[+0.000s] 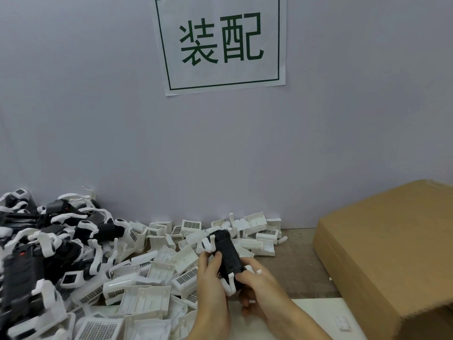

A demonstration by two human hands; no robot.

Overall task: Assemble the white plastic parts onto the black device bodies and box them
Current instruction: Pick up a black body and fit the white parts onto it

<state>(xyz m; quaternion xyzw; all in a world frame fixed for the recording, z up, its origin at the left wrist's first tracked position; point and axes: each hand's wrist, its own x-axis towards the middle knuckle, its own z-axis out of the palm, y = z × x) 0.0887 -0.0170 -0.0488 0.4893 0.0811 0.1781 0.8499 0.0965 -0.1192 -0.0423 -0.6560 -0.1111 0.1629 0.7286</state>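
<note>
Both my hands hold one black device body [226,252] with white curved arms over the table's middle. My left hand [212,278] grips its left side, fingers curled over the top. My right hand [255,288] grips its near end, thumb on the black shell. A heap of loose white plastic parts [147,278] with grid-patterned faces spreads across the table to the left and behind the device. A pile of black-and-white device bodies [44,241] lies at the far left.
A closed brown cardboard box [392,253] stands at the right, reaching the table's front. A small white piece [342,322] lies on a white sheet near it. A grey wall with a paper sign [220,42] closes the back.
</note>
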